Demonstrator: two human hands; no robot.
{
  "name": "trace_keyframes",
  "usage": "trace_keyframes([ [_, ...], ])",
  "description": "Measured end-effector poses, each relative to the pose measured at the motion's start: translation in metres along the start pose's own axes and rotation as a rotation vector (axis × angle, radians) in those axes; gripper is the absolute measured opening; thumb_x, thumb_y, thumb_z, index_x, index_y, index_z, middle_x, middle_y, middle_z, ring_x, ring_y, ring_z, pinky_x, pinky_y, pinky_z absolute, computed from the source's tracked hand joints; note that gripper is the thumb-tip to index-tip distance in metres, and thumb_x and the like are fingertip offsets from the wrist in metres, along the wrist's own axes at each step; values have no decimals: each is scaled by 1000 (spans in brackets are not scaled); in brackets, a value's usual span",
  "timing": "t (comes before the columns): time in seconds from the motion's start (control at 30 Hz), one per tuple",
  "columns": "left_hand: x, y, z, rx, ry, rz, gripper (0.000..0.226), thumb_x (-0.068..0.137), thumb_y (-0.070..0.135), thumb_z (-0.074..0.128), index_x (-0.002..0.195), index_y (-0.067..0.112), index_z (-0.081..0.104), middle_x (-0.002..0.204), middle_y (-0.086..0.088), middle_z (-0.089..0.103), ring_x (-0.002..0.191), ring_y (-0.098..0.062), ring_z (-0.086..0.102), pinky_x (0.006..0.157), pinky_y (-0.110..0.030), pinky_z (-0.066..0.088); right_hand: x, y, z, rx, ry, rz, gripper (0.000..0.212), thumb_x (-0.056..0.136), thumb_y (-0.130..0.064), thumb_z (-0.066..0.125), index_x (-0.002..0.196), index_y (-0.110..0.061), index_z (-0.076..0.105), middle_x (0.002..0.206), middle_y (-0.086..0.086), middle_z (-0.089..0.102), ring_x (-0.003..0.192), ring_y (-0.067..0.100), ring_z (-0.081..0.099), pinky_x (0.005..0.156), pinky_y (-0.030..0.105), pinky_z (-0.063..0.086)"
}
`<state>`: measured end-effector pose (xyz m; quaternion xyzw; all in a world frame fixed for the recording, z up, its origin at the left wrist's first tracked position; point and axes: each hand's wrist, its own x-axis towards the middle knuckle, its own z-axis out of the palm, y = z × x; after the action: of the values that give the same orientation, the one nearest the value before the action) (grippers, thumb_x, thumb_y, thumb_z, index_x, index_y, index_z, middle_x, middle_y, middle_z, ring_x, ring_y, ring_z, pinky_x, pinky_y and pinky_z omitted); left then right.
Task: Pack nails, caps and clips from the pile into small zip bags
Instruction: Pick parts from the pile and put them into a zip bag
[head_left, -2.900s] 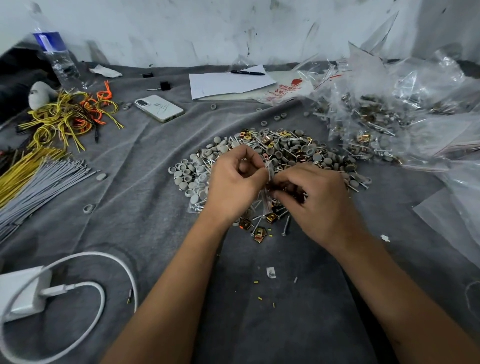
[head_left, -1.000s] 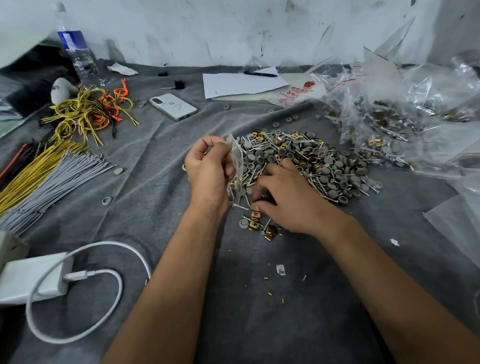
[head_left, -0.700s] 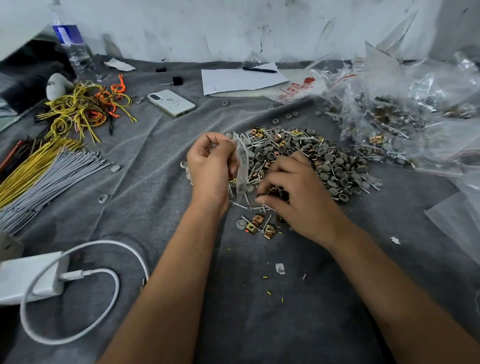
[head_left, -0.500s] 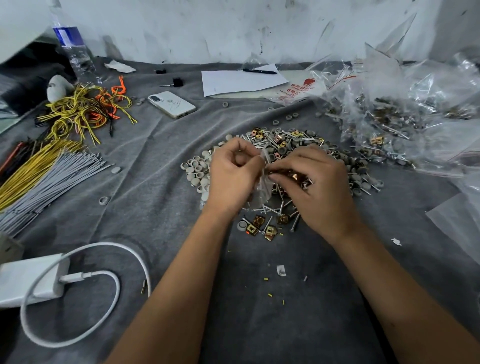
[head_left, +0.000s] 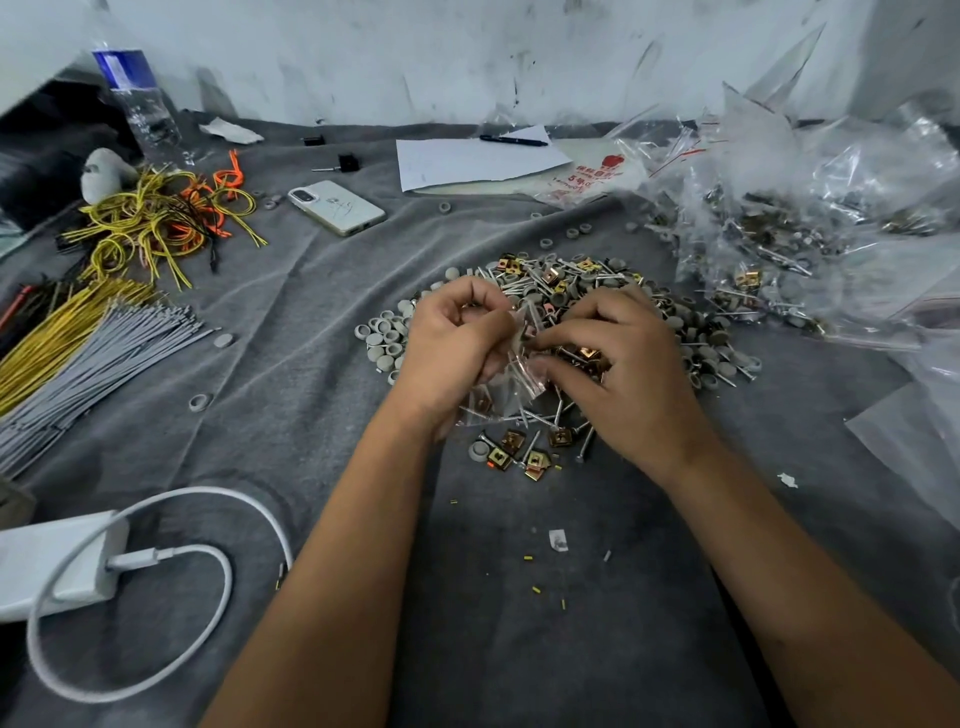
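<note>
1. Head view: the left hand (head_left: 451, 349) pinches the top of a small zip bag (head_left: 501, 392) that hangs over the near edge of the pile (head_left: 582, 291).
2. The right hand (head_left: 621, 374) is curled at the bag's mouth, gripping copper clips (head_left: 584, 356).
3. The pile of nails, caps and clips lies on the grey surface (head_left: 519, 623); filled bags (head_left: 779, 228) sit at right.

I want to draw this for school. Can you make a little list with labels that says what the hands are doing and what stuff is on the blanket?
left hand: holds a small zip bag by its top
right hand: pinches copper clips at the bag's mouth
pile: nails, grey caps, clips, behind the hands
loose clips: in front of the hands
phone: far left of the pile
wires: yellow and orange, far left
filled bags: far right
</note>
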<state>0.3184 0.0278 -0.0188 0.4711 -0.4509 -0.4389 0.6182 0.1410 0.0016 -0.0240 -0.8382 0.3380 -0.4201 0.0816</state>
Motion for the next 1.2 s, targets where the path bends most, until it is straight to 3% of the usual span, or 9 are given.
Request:
trace_keyframes([
  [0.23,1,7,-8,-113,99,-40,21,93,-10,58,83,8,57,55,-1,48,39,-8,33,37,-18,24,2,0,-4,39,79,14,12,88,-17,79,99,-11,77,95,-2,69,96,19,61,85,38,49],
  [0.4,0,7,-7,-107,83,-47,19,93,-8,59,83,8,58,57,-2,48,40,-8,33,37,-18,24,-3,5,1,-87,-184,53,21,88,-27,79,107,-18,78,101,-4,65,104,17,50,85,27,38],
  [0.53,-1,8,-6,-145,66,-54,21,94,-9,57,81,8,57,57,-1,48,40,-9,32,36,-18,23,-6,3,5,-194,-317,50,29,87,-35,78,113,-24,75,109,-6,59,112,15,42,90,30,43],
  [0.73,-1,10,-5,-151,147,-40,24,95,-10,55,79,8,57,57,-2,49,40,-8,34,38,-18,26,-5,0,6,-173,-270,70,18,86,-26,80,102,-18,77,102,-6,60,106,13,46,87,27,42],
  [0.87,-1,5,-2,74,185,40,25,91,-12,61,79,9,59,51,1,52,39,-9,41,40,-20,32,-2,-3,-1,9,-43,86,12,89,-14,77,102,-11,76,99,-1,72,96,12,63,87,22,51],
  [0.97,-1,0,2,213,153,73,23,87,-11,64,78,9,61,48,5,52,40,-10,45,45,-22,37,1,-5,-7,41,102,12,11,90,-6,75,101,-6,77,97,4,73,92,12,65,85,15,48],
  [1.13,-1,-5,12,199,81,57,25,84,-15,61,77,9,59,48,2,42,50,-19,38,51,-28,33,-1,-7,-5,-32,-32,-90,16,83,-1,80,99,-4,78,93,7,69,89,20,63,80,31,52],
  [1.2,-1,-4,13,181,71,47,25,86,-16,60,78,7,59,50,0,40,50,-18,36,49,-26,33,-1,-8,-4,-14,-35,-77,19,80,0,81,98,-5,78,94,6,71,89,18,65,82,30,54],
])
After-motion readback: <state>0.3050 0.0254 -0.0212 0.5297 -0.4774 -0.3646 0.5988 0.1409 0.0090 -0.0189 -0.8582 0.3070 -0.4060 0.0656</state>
